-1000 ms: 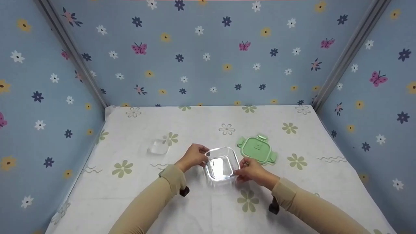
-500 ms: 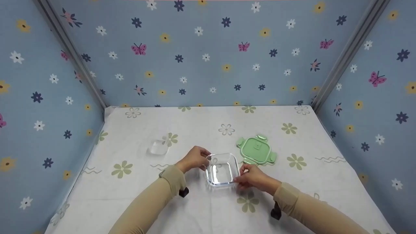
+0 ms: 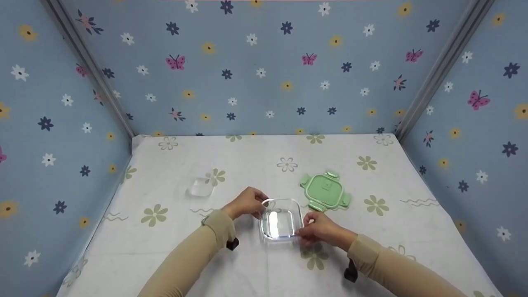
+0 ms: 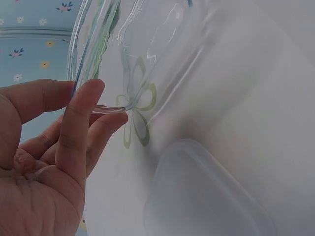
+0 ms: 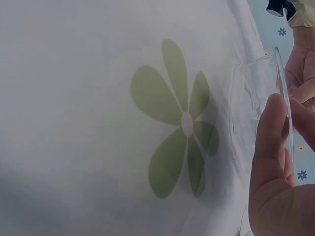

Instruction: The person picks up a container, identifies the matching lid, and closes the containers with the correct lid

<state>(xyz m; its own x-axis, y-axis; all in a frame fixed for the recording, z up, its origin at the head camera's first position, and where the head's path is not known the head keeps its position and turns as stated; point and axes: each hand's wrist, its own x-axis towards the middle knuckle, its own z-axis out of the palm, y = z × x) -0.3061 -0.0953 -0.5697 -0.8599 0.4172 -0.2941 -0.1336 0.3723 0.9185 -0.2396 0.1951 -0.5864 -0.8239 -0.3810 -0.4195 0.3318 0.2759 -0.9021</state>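
Between my two hands is a clear square glass food container (image 3: 286,225), its open top facing up. My left hand (image 3: 247,202) pinches the rim at its left corner, thumb and fingers on either side of the glass wall in the left wrist view. At the near right corner, my right hand (image 3: 324,227) grips the rim between thumb and fingers. The container is held close over the tablecloth. Just behind my right hand lies a green lid (image 3: 325,190) with clip flaps around its edges.
A small frosted translucent square piece (image 3: 202,187) rests on the cloth to the left of my left hand; it looms large in the left wrist view. The white flowered tablecloth (image 3: 243,156) meets blue patterned walls (image 3: 255,95) at the back and sides.
The glass container has come lower and nearer to me, and its rim has turned squarer to me. Both hands moved slightly with it, keeping their grip. The lid and frosted piece stayed put.
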